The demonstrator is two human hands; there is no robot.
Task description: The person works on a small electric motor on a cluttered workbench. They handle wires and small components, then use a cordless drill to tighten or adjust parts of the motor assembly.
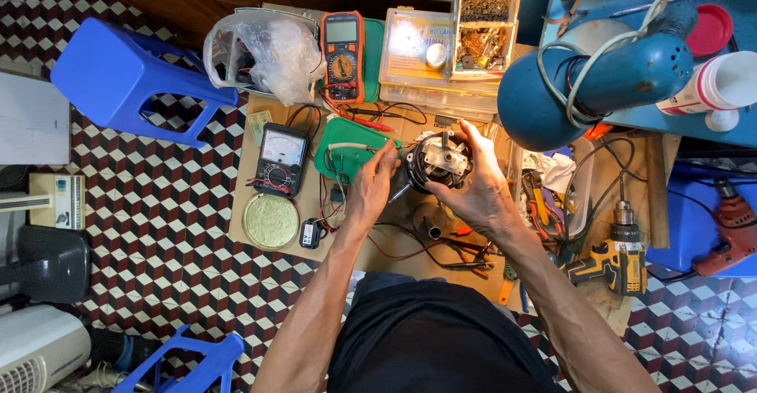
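Observation:
I hold a small electric fan motor, dark with a metal frame and a shaft, above a cardboard sheet on the floor. My right hand wraps around its right side and grips it. My left hand pinches at the motor's left edge, fingers closed on a thin wire or part there. Just beyond my left hand lies a green plastic lid with wires on it.
An analog multimeter, an orange digital multimeter, a round tin lid, parts boxes, a plastic bag, a yellow cordless drill, a blue desk lamp, a red drill and blue stools surround me.

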